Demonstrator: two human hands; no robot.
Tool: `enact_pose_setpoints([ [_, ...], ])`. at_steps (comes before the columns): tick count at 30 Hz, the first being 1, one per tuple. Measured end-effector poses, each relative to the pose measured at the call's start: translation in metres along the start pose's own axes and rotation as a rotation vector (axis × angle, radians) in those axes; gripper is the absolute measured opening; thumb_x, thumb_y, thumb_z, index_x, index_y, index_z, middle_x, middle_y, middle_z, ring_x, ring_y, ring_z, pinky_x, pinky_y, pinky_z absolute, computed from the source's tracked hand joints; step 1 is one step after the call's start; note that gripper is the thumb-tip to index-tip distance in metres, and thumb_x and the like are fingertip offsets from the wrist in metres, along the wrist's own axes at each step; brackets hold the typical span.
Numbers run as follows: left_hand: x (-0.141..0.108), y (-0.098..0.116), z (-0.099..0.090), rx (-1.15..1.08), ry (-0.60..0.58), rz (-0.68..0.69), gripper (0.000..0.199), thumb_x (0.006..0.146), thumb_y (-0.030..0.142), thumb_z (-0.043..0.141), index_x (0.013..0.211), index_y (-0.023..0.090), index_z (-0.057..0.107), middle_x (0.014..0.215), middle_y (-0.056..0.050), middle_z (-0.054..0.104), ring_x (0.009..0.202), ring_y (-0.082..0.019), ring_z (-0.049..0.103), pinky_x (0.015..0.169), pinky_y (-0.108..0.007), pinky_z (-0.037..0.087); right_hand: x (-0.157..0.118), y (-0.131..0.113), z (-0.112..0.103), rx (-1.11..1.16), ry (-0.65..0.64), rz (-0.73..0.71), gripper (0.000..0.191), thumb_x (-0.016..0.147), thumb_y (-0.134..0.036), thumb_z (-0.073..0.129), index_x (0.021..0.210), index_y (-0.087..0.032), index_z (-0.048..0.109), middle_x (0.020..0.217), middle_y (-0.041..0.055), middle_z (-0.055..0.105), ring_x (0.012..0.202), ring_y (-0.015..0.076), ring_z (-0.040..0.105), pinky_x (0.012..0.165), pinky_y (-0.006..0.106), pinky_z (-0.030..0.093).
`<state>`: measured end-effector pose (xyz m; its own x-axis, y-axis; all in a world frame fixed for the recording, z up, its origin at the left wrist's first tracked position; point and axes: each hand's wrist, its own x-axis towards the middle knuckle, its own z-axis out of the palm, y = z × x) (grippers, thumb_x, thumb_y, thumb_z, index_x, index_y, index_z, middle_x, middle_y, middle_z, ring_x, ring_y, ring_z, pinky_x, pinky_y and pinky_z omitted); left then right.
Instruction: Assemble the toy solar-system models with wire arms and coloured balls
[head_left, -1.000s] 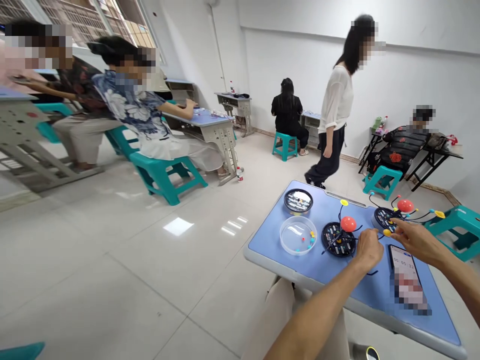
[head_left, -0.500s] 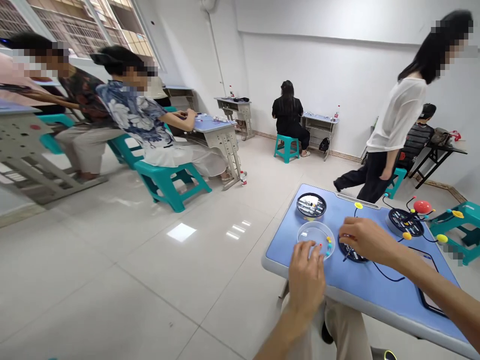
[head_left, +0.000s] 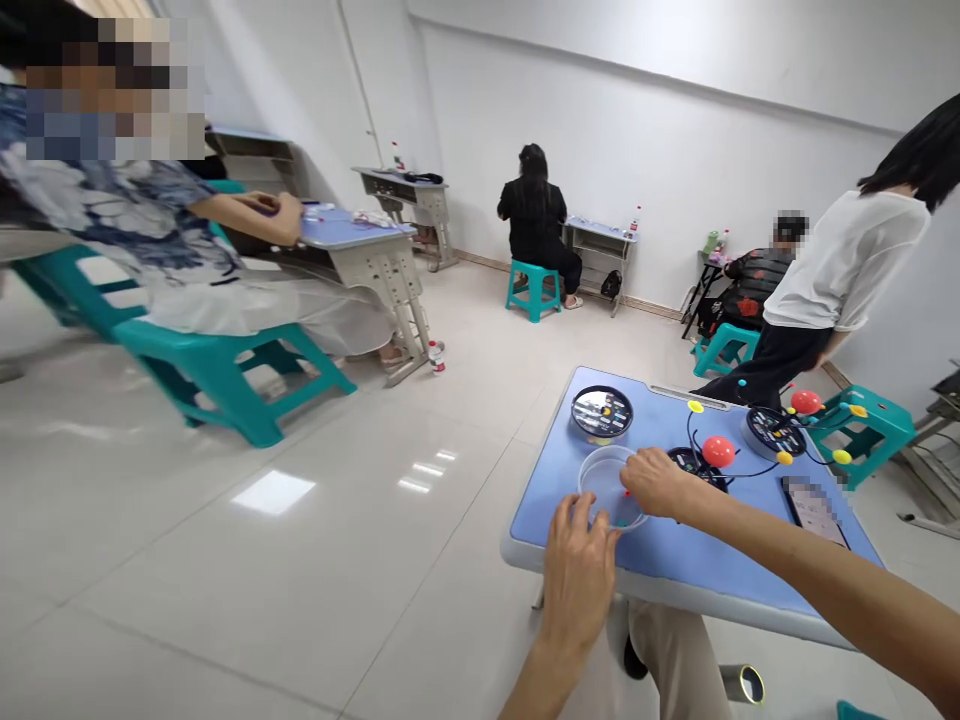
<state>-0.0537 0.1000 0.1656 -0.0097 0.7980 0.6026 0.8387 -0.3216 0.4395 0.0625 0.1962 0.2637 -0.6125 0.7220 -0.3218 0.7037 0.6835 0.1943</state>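
A clear round dish (head_left: 586, 462) with a few small coloured beads stands near the desk's front left. My left hand (head_left: 577, 560) is at the dish's near rim, fingers spread and slightly bent. Over the dish's right side is my right hand (head_left: 660, 482), fingers drawn together and pointing down inside. Whatever they pinch is hidden. Just behind my right wrist stands a planet model with a red ball (head_left: 718, 451), a black round base and thin black arms, one tipped with a yellow piece (head_left: 695, 407).
A second planet model (head_left: 776, 432) stands at the desk's back right, a phone (head_left: 814, 510) in front of it. A black-rimmed round case (head_left: 602, 412) sits behind the dish. A person in white (head_left: 844, 265) is beyond the desk; others sit on green stools.
My right hand has moved left from the planet model to the dish, uncovering the model's red ball. The view has swung right. The person in white has turned the body.
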Motion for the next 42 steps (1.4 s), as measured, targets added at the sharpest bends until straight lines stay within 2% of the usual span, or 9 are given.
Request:
enact_pose_setpoints([
  [6, 0.003, 0.004, -0.014, -0.1, 0.098, -0.017, 0.028, 0.093, 0.022, 0.052, 0.119, 0.02, 0.06, 0.124, -0.012, 0.061, 0.116, -0.028, 0.055, 0.088, -0.047, 0.055, -0.027, 0.018, -0.021, 0.453, 0.107, 0.057, 0.02, 0.086, -0.02, 0.052, 0.089, -0.014, 0.071, 0.079, 0.006, 0.072, 0.069, 0.0159, 0.064, 0.057, 0.023, 0.043],
  [11, 0.012, 0.045, -0.044, -0.411, 0.254, -0.086, 0.031, 0.093, 0.021, 0.054, 0.124, 0.023, 0.055, 0.103, -0.007, 0.066, 0.093, -0.018, 0.065, 0.076, -0.032, 0.058, -0.076, 0.016, -0.013, 1.751, 0.156, -0.048, 0.02, 0.08, -0.032, 0.068, 0.083, -0.013, 0.072, 0.075, 0.0054, 0.069, 0.059, 0.0109, 0.054, 0.052, 0.023, 0.04],
  [15, 0.017, 0.077, -0.054, -0.526, 0.316, 0.002, 0.028, 0.091, 0.016, 0.055, 0.118, 0.024, 0.059, 0.091, -0.003, 0.065, 0.081, -0.015, 0.065, 0.07, -0.028, 0.057, -0.105, 0.002, -0.001, 2.137, 0.122, -0.107, 0.019, 0.074, -0.029, 0.076, 0.079, -0.011, 0.075, 0.066, 0.0046, 0.063, 0.057, 0.0102, 0.052, 0.049, 0.022, 0.035],
  [23, 0.01, 0.106, -0.045, -0.583, 0.264, 0.183, 0.031, 0.087, 0.005, 0.055, 0.113, 0.022, 0.06, 0.087, -0.003, 0.063, 0.075, -0.013, 0.063, 0.067, -0.026, 0.055, -0.141, -0.008, 0.034, 2.322, 0.212, -0.039, 0.022, 0.072, -0.03, 0.079, 0.081, -0.01, 0.075, 0.062, 0.0025, 0.061, 0.053, 0.0081, 0.049, 0.047, 0.02, 0.031],
  [29, -0.01, 0.131, -0.022, -0.602, 0.149, 0.25, 0.027, 0.087, 0.006, 0.053, 0.108, 0.02, 0.059, 0.08, -0.003, 0.061, 0.069, -0.014, 0.059, 0.06, -0.026, 0.053, -0.182, -0.009, 0.069, 2.309, 0.341, 0.118, 0.032, 0.071, -0.043, 0.08, 0.07, -0.011, 0.072, 0.054, 0.0004, 0.058, 0.048, 0.0069, 0.045, 0.046, 0.02, 0.03],
  [31, -0.018, 0.142, -0.009, -0.642, 0.098, 0.23, 0.027, 0.089, 0.008, 0.053, 0.112, 0.021, 0.059, 0.084, -0.004, 0.063, 0.072, -0.015, 0.061, 0.063, -0.027, 0.054, -0.197, -0.002, 0.076, 2.274, 0.391, 0.222, 0.033, 0.07, -0.044, 0.081, 0.072, -0.012, 0.072, 0.054, 0.0002, 0.058, 0.048, 0.007, 0.045, 0.046, 0.021, 0.03],
  [34, -0.024, 0.155, 0.014, -0.709, 0.015, 0.154, 0.035, 0.093, 0.015, 0.049, 0.127, 0.02, 0.053, 0.109, -0.011, 0.065, 0.079, -0.015, 0.066, 0.073, -0.03, 0.058, -0.215, 0.019, 0.08, 2.193, 0.555, 0.41, 0.035, 0.066, -0.045, 0.084, 0.076, -0.014, 0.074, 0.062, 0.0019, 0.062, 0.051, 0.0092, 0.048, 0.047, 0.023, 0.032],
  [38, -0.017, 0.165, 0.051, -0.703, -0.128, -0.004, 0.039, 0.097, 0.019, 0.043, 0.135, 0.017, 0.05, 0.135, -0.016, 0.057, 0.117, -0.022, 0.06, 0.091, -0.037, 0.057, -0.221, 0.051, 0.082, 2.046, 0.786, 0.591, 0.037, 0.057, -0.042, 0.089, 0.078, -0.015, 0.076, 0.068, 0.005, 0.066, 0.058, 0.0129, 0.052, 0.052, 0.027, 0.038],
  [42, -0.003, 0.169, 0.081, -0.657, -0.224, -0.065, 0.036, 0.096, 0.019, 0.045, 0.13, 0.015, 0.056, 0.132, -0.015, 0.06, 0.121, -0.024, 0.059, 0.1, -0.043, 0.052, -0.213, 0.067, 0.09, 2.026, 0.771, 0.639, 0.04, 0.054, -0.041, 0.09, 0.08, -0.013, 0.077, 0.07, 0.0066, 0.066, 0.061, 0.0133, 0.052, 0.055, 0.028, 0.04],
])
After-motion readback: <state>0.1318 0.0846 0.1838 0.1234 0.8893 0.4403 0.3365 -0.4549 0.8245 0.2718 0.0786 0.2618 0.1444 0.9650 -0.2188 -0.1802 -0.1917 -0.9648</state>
